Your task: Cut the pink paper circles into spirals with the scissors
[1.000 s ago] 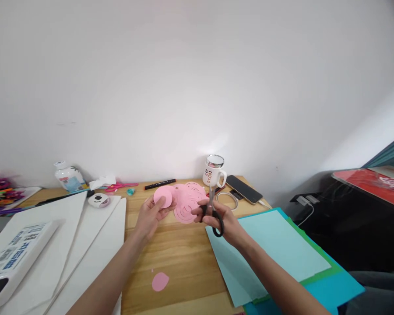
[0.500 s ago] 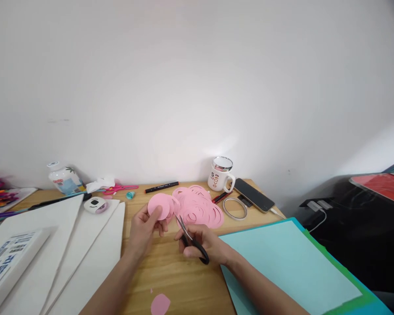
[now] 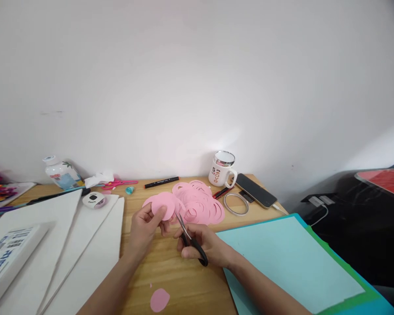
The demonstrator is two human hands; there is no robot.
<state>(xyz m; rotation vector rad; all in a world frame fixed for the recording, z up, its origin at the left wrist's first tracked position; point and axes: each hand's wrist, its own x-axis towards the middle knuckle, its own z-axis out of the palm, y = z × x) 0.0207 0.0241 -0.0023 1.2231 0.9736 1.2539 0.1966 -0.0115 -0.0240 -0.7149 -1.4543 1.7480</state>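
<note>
1. Looks bright and soft overall, dimming to grey toward the upper corners of the wall.
2. Glows palest just above the mug, with glints on its rim.
3. Shines faintly on the scissors.
4. Casts soft shadow behind the bottle.
5. Stretches at the edges, softening the print on the box.

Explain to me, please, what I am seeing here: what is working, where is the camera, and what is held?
There is no machine, only a person's two bare hands. The camera sits on the person's head, looking forward and down. The left hand pinches a pink paper circle; the right hand holds black-handled scissors. On the wooden table are pink paper cutouts, a black marker, a white mug, a smartphone and a light blue sheet.
</note>
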